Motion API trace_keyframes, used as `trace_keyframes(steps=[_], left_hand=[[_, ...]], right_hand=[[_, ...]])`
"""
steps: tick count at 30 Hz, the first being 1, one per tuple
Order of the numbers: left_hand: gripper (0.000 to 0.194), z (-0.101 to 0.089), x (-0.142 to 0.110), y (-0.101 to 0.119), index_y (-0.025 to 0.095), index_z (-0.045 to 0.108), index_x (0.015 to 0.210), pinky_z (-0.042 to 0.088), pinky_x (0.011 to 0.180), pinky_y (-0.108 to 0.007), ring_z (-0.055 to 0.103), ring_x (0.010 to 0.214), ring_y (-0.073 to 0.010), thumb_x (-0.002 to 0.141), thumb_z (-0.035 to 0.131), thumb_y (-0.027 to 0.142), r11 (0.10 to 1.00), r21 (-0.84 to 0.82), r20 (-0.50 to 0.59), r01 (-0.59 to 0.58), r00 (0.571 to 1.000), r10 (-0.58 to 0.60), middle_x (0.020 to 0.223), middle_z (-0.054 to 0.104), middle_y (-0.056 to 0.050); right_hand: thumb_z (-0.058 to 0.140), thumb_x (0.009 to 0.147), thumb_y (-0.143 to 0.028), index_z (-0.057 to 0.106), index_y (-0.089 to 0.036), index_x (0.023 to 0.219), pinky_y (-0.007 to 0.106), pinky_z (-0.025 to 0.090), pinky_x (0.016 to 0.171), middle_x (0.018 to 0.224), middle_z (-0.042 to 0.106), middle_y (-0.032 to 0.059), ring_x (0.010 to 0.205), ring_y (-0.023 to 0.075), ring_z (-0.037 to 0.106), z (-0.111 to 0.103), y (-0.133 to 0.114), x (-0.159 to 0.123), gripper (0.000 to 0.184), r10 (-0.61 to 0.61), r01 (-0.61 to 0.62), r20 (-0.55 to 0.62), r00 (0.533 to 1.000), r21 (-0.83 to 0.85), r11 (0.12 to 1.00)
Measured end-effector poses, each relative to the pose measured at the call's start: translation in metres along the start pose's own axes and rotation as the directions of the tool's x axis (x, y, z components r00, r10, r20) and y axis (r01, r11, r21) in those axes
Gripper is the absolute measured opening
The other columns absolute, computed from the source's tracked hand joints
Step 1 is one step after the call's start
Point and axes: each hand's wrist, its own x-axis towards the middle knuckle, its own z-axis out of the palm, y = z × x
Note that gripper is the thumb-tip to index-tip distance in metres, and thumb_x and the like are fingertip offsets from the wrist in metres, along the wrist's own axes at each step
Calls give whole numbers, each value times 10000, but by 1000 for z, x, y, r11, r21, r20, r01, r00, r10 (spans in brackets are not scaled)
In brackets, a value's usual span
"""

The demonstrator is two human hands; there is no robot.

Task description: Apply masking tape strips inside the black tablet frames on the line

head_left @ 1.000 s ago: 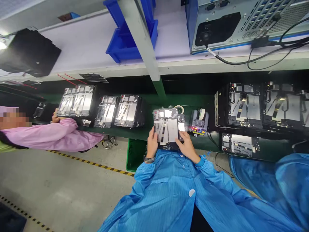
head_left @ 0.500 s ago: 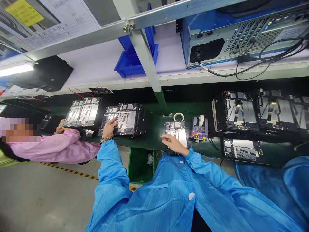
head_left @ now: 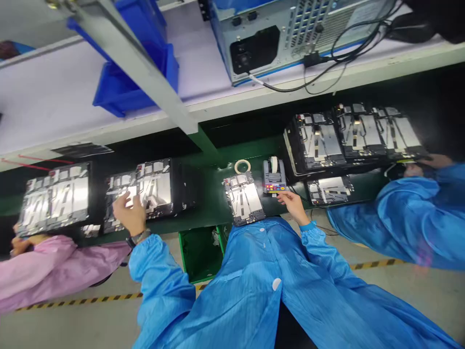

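My left hand (head_left: 130, 213) hovers at a stack of opened tablet-like devices (head_left: 154, 189), fingers apart, with nothing visible in it; whether it touches the device underneath I cannot tell. At the front of a grey tape dispenser (head_left: 274, 177) with lit buttons, my right hand (head_left: 293, 204) has its fingertips pinched together. Whatever lies between them is too small to make out. A single opened device (head_left: 244, 199), with silver plates and a dark frame, lies flat before me, between my hands. Behind it is a roll of cream tape (head_left: 242, 166).
More device stacks stand at right (head_left: 319, 140) and far left (head_left: 69, 196). One device (head_left: 330, 190) lies sideways near the bench edge. Co-workers' sleeves show at left (head_left: 47, 269) and right (head_left: 417, 218). A green bin (head_left: 183, 257) sits below; a computer case (head_left: 254, 43) is on the shelf.
My right hand has left the device before me and moved right to the tape dispenser. The left hand has lifted its fingers apart over the left stack. The view has swung right.
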Motion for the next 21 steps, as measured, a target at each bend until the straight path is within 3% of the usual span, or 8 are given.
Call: trace_keyframes(steps=[2, 3, 5, 8, 11, 13, 15, 21], left_hand=[[312, 24, -41, 14, 297, 645, 1269, 510, 1136, -531, 613, 1302, -262, 999, 534, 406, 998, -23, -131, -65, 989, 62, 1386, 683, 2], [316, 40, -66, 23, 283, 664, 1262, 516, 1126, -526, 627, 1286, -268, 1012, 515, 407, 992, -62, -137, -110, 985, 101, 1345, 699, -18], [339, 82, -119, 42, 237, 698, 1233, 539, 1082, -498, 675, 1195, -280, 1011, 548, 444, 969, -190, 42, -157, 985, 168, 1244, 720, -72], [408, 150, -183, 64, 217, 658, 1317, 565, 1024, -456, 689, 1181, -280, 988, 601, 452, 928, -365, 346, -78, 914, 212, 1326, 667, -142], [489, 198, -210, 67, 230, 594, 1411, 527, 1096, -451, 603, 1351, -299, 985, 630, 467, 933, -358, 398, -32, 899, 184, 1486, 556, -187], [523, 212, -211, 61, 239, 564, 1444, 509, 1126, -443, 573, 1395, -296, 994, 625, 500, 942, -337, 395, 2, 908, 140, 1521, 524, -188], [540, 218, -209, 53, 238, 555, 1446, 507, 1128, -429, 573, 1400, -290, 1002, 613, 540, 944, -329, 409, 32, 906, 112, 1516, 526, -185], [547, 220, -207, 38, 217, 570, 1410, 515, 1108, -403, 580, 1382, -285, 998, 620, 572, 944, -326, 480, 49, 869, 120, 1503, 531, -183]], right_hand=[[681, 806, -495, 748, -171, 936, 348, 542, 682, 869, 774, 102, 737, 221, 691, -7, 7, 12, 355, 13, -19, -154, 988, -34, 999], [659, 811, -485, 733, -171, 912, 350, 545, 685, 841, 762, 97, 725, 219, 682, -8, 8, 20, 337, 4, -21, -221, 975, -72, 997], [635, 818, -453, 719, -175, 898, 357, 553, 724, 810, 743, 80, 739, 220, 675, -9, 6, 38, 302, -47, 2, -294, 955, -152, 988], [669, 798, -392, 728, -187, 906, 352, 547, 777, 779, 725, 51, 763, 217, 666, -5, 0, 60, 239, -124, 62, -277, 953, -222, 973], [693, 780, -334, 698, -202, 839, 317, 527, 692, 706, 697, 30, 685, 200, 632, -3, 8, 58, 145, 16, -57, -333, 943, -112, 992], [711, 772, -319, 663, -208, 790, 281, 473, 567, 635, 663, 12, 573, 170, 570, -2, 24, 44, 122, 211, -207, -327, 921, 49, 977], [743, 757, -310, 655, -202, 777, 248, 403, 477, 608, 652, 4, 492, 137, 510, 0, 44, 29, 141, 336, -305, -250, 908, 156, 940], [847, 722, -343, 704, -167, 861, 208, 411, 464, 728, 717, 32, 526, 101, 541, 23, 71, 27, 266, 372, -325, -90, 924, 332, 886]])
